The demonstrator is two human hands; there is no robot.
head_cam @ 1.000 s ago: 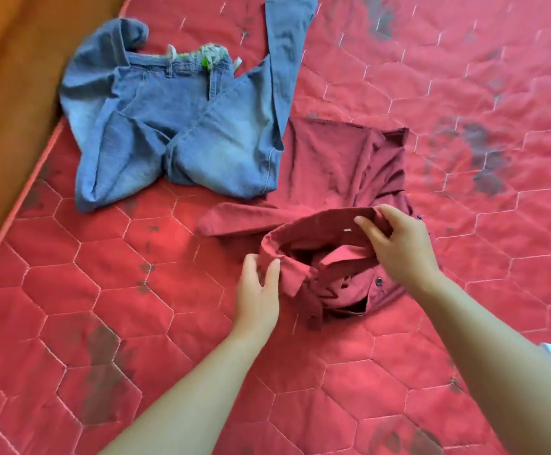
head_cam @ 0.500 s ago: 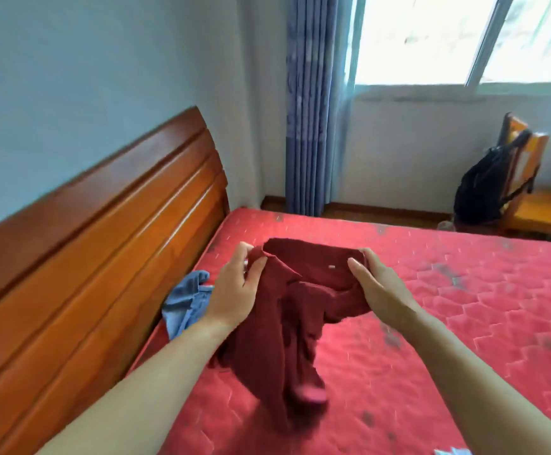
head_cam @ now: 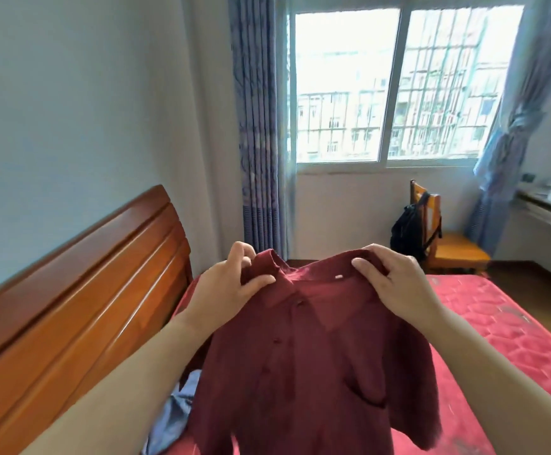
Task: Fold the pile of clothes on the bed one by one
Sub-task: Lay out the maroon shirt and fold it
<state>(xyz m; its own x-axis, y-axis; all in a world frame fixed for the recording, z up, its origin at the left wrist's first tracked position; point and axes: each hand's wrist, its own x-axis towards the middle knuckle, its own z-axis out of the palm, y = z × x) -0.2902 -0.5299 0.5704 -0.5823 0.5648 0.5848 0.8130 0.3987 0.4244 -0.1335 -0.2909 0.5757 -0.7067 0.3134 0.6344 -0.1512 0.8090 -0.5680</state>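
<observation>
A dark red button-up shirt [head_cam: 316, 366] hangs in the air in front of me, above the red quilted mattress [head_cam: 484, 323]. My left hand [head_cam: 228, 287] pinches the collar at the shirt's left shoulder. My right hand [head_cam: 395, 284] grips the collar at the right shoulder. The shirt's front with its buttons and chest pocket faces me. A pair of blue jeans [head_cam: 172, 418] lies on the mattress, mostly hidden behind the shirt and my left forearm.
A wooden headboard [head_cam: 70, 310] runs along the left. Past the bed stand a wooden chair [head_cam: 448, 244] with a black backpack [head_cam: 408, 231], a window [head_cam: 395, 87] with blue curtains [head_cam: 257, 126], and a desk edge [head_cam: 549, 208] at the right.
Both hands lifted the red shirt off the mattress and spread it out by the collar. My view has risen from the bed to the room.
</observation>
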